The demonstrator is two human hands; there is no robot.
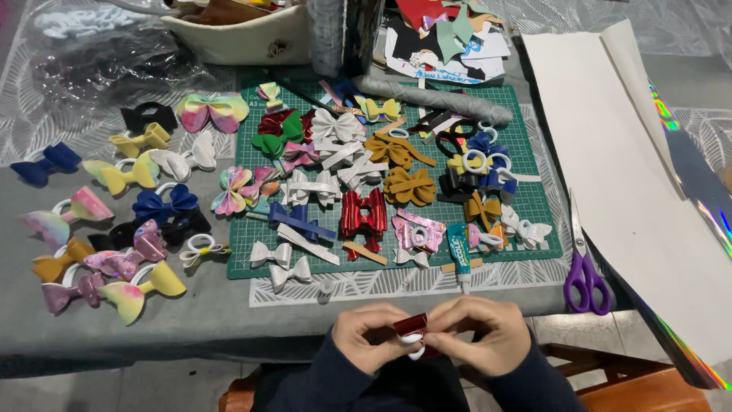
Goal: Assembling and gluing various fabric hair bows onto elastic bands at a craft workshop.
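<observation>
My left hand [364, 338] and my right hand [486, 334] meet just below the table's front edge. Together they pinch a small shiny red bow piece [412, 326] with a white ring [414, 341] under it. Both hands have their fingers curled around it. On the green cutting mat [534, 200] ahead lie several finished bows, among them a shiny red bow [364, 214], brown bows [409, 185] and white bows [335, 126]. A glue tube [459, 252] lies at the mat's front edge, closest to my right hand.
More coloured bows [137, 229] spread over the grey table at left. Purple-handled scissors [585, 271] lie right of the mat, next to large white sheets [625, 175]. A cream bag [244, 34] and paper scraps [446, 38] sit at the back. A wooden chair [633, 381] is at lower right.
</observation>
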